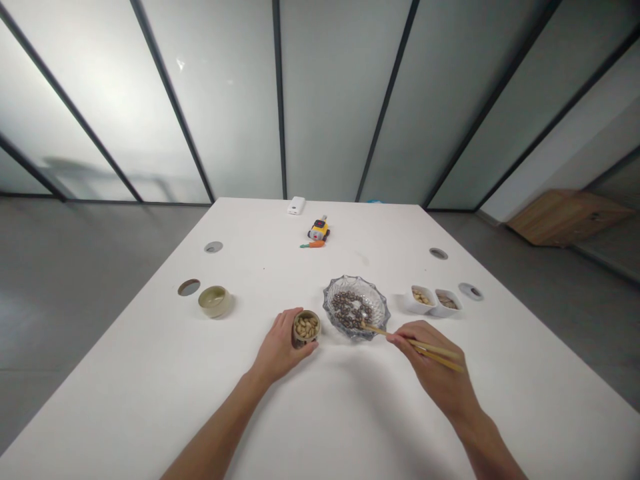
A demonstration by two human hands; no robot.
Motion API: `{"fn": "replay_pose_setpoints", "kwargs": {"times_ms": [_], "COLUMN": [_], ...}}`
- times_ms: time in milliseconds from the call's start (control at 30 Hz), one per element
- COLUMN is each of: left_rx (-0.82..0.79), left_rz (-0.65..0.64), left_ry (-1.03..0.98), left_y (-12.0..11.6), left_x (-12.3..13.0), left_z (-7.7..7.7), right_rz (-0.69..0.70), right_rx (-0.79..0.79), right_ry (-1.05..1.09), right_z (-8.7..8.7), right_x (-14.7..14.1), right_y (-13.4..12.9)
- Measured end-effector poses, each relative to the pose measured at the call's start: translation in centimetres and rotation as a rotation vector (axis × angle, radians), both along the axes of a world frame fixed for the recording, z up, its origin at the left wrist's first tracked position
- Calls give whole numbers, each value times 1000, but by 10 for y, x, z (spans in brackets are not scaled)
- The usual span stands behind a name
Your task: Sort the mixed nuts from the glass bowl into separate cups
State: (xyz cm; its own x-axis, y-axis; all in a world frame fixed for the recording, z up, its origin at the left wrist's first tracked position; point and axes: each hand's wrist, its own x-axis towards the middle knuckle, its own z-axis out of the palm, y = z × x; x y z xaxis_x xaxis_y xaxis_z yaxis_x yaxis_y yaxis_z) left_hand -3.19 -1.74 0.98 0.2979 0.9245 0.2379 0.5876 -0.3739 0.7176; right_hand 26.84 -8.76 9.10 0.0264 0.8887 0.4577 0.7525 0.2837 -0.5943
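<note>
My left hand is wrapped round a small cup filled with pale nuts, perhaps pistachios. Just right of it stands a clear glass bowl with a scalloped rim, holding many small dark beans. Between the fingers of my right hand is a pair of wooden chopsticks. Their tips reach over the near right rim into the bowl, close to the beans. Whether a small piece is pinched at the tips is too small to tell.
To the right stand two white dishes, one with pale nuts, one with greyish seeds. An olive-green bowl sits at left. Farther back are a toy carrot, a yellow toy car and a white box. Round holes pierce the table.
</note>
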Motion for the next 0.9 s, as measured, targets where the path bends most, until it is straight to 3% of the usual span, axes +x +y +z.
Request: {"fn": "replay_pose_setpoints", "kwargs": {"times_ms": [300, 500, 900], "left_rx": [12, 8, -4], "left_rz": [2, -5, -5], "left_ry": [-2, -1, -6], "left_y": [1, 1, 0], "left_x": [0, 0, 0], "left_z": [-1, -1, -2], "right_rz": [43, 148, 177], "right_rx": [-9, -46, -58], "right_ry": [9, 18, 12], "right_z": [0, -1, -5], "right_x": [3, 3, 6], "right_y": [1, 5, 7]}}
